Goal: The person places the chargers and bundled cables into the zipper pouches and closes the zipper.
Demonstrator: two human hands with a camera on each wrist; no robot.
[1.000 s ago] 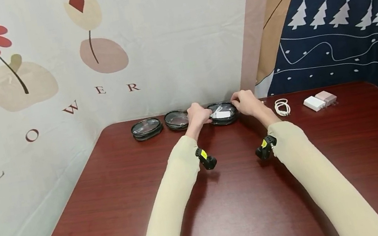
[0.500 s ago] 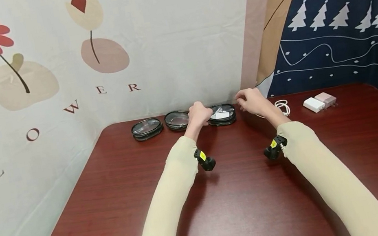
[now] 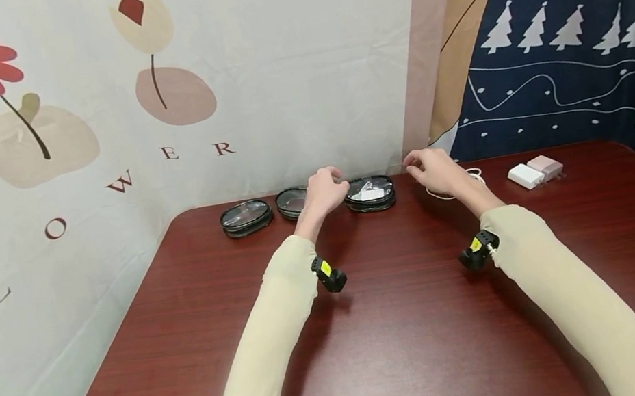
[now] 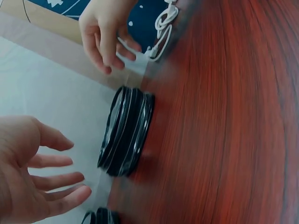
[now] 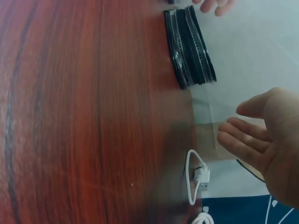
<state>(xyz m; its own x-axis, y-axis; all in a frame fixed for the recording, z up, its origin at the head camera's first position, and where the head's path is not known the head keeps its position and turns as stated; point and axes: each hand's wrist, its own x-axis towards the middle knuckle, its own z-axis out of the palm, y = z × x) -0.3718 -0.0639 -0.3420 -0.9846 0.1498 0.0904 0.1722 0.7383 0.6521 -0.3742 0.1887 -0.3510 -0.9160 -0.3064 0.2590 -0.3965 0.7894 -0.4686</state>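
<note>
A small clear pouch with black zipped trim (image 3: pixel 370 198) stands at the table's back edge, white items showing through its top. To its left, my left hand (image 3: pixel 324 191) hovers with fingers spread and loosely bent; the left wrist view shows a gap between them and the pouch (image 4: pixel 127 133). My right hand (image 3: pixel 437 172) is held over the back edge on the pouch's other side, fingers relaxed and holding nothing. Below the right hand lies a white USB cable (image 5: pixel 189 175), partly hidden by that hand in the head view.
Two similar pouches sit further left, one at the end (image 3: pixel 246 219) and a middle pouch (image 3: pixel 289 205) partly behind my left hand. On the right are a white charger plug (image 3: pixel 525 177) and a pink charger plug (image 3: pixel 547 167). A printed curtain (image 3: pixel 300 90) hangs behind the table.
My hands have drawn apart from the pouch with the white items: the right hand moved right, then the left hand moved left. The pouch shifted slightly left.
</note>
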